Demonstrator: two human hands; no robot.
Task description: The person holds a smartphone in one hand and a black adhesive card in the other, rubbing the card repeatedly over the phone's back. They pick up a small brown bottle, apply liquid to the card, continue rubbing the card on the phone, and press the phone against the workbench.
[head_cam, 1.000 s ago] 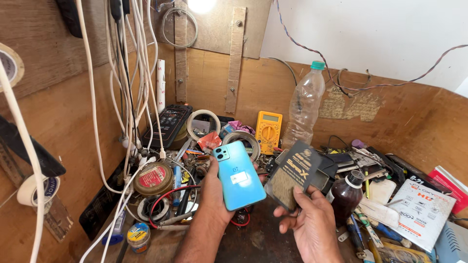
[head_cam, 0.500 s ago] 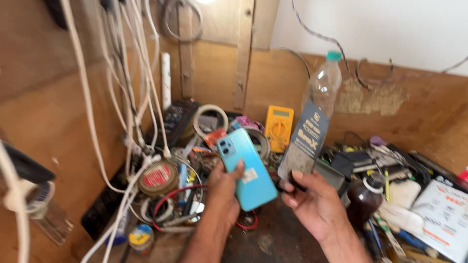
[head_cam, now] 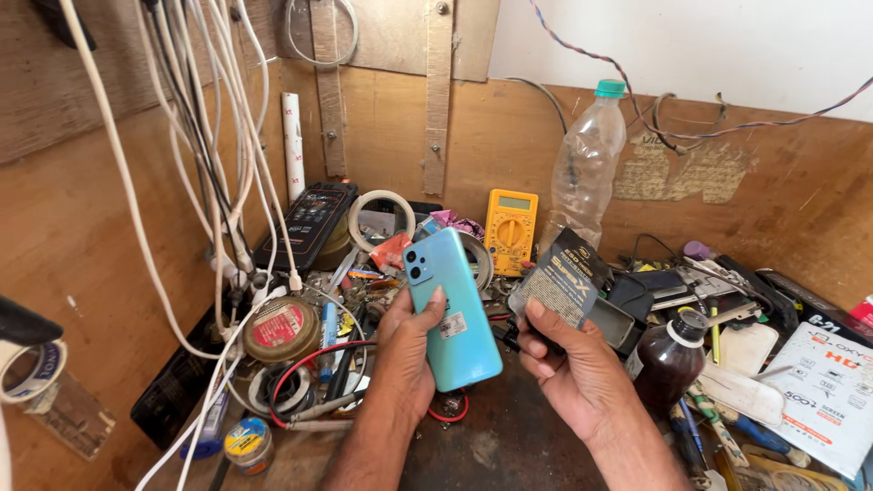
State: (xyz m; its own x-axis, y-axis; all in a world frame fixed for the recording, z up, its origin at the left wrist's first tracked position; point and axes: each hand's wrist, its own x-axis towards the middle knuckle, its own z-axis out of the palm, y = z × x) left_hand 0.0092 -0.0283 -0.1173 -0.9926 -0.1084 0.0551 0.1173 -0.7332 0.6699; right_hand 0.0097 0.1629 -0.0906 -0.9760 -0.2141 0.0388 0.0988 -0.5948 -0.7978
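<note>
My left hand grips a light blue smartphone by its edge, back side up, camera lenses at the top left. My right hand holds a small dark flat packet with a grey printed panel, just right of the phone. Both are raised over the dark middle of a cluttered wooden workbench.
A yellow multimeter and a clear plastic bottle stand at the back. White cables hang at left above a round tin and tape rolls. A brown bottle, tools and white packets crowd the right.
The right hand dropped low, then rose again with the dark packet beside the phone. The left hand kept the phone, shifting slightly. The view swung sideways and back.
</note>
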